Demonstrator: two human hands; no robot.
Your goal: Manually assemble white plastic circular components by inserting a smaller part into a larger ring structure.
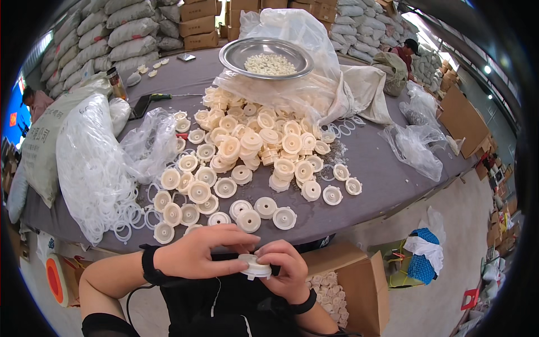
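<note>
Close to my body, just past the table's near edge, both hands meet on one cream round plastic cap [256,266] with small tabs on its rim. My left hand [203,250] reaches over from the left, its fingertips on the cap's left side. From the right, my right hand [284,271] pinches the cap with bent fingers and thumb. Beyond my hands, a large heap of similar cream caps [252,137] spreads over the table, with several single ones near the edge. Clear plastic rings [128,218] lie at the left beside the caps.
On the grey-covered table [387,168] a steel dish [227,59] holds small pale pieces. Plastic bags [92,163] and a sack [42,146] stand at the left. Below right, an open cardboard box [365,286] contains more caps. Two other people are far off, left and right.
</note>
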